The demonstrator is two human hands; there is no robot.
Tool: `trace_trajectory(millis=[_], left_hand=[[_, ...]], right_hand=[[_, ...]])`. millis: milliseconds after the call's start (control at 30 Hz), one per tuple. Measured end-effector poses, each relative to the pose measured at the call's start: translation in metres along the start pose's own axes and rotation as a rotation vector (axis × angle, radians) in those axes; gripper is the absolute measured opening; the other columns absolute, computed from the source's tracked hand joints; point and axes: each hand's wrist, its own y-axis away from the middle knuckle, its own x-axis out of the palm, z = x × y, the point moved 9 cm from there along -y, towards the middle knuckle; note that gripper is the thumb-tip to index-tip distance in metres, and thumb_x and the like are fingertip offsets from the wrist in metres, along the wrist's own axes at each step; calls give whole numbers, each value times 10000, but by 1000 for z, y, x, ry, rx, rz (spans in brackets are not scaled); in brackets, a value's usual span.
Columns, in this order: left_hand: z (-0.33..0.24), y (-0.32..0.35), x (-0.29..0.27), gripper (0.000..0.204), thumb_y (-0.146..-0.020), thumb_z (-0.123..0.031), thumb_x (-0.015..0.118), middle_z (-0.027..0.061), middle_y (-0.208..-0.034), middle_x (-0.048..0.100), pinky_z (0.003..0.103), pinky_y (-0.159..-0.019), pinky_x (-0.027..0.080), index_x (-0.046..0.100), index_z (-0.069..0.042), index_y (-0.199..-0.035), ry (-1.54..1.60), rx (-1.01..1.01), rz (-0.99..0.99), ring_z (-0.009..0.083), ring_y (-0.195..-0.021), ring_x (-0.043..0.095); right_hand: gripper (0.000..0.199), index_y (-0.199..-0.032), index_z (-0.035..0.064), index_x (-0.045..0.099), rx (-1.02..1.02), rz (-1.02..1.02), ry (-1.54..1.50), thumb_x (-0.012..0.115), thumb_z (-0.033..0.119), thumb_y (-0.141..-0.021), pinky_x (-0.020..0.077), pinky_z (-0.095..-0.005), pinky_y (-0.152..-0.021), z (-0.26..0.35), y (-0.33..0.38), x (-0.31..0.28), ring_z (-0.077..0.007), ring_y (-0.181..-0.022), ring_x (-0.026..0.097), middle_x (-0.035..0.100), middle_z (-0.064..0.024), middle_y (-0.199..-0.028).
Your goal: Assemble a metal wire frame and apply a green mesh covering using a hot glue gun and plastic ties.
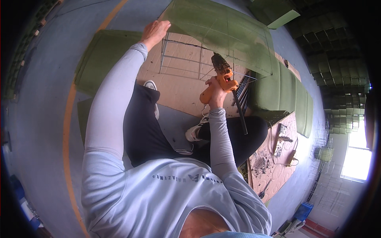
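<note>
My right hand (216, 93) is wrapped round the handle of an orange glue gun (227, 79). Its dark, smeared nozzle end points at the near edge of a green see-through sheet (222, 29). A long black glue stick (240, 113) juts from the back of the gun. My left hand (156, 33) pinches the sheet's near left edge, fingers closed on it. Beneath the sheet lies a thin metal wire frame (180, 59), partly covered. A dark line runs along the frame's top wire between my hands.
Brown cardboard (170, 89) lies under the frame. More black sticks (247, 89) rest beside the gun. Green panels (281, 95) lie to the right, another green sheet (107, 55) to the left. A stained board (270, 162) carries a power strip (279, 139). Green stacks (333, 59) stand far right.
</note>
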Motion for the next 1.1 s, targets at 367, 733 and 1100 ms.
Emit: trace_trajectory(millis=[367, 733, 1100], left_hand=[[0, -2, -5, 270, -956, -319, 465, 150, -801, 652, 470, -666, 490, 596, -101, -864, -24, -8, -69, 370, -781, 622], [-11, -4, -15, 223, -953, -302, 495, 143, -774, 655, 456, -641, 488, 617, -118, -923, 8, 28, -149, 357, -762, 629], [-7, -6, -11, 232, -948, -315, 498, 141, -780, 658, 449, -637, 491, 640, -132, -930, -7, 30, -196, 356, -756, 630]], right_hand=[[211, -960, 27, 527, -41, -102, -14, 612, 7, -768, 467, -288, -631, 5, -7, -21, -171, -656, 591, 559, -43, -766], [201, -957, 20, 537, -90, -139, 38, 620, 17, -774, 462, -279, -616, 10, -7, -30, -157, -653, 583, 576, -50, -761], [230, -976, 15, 530, -81, -94, 32, 606, -7, -761, 467, -287, -611, 4, -10, -31, -161, -651, 576, 569, -56, -781]])
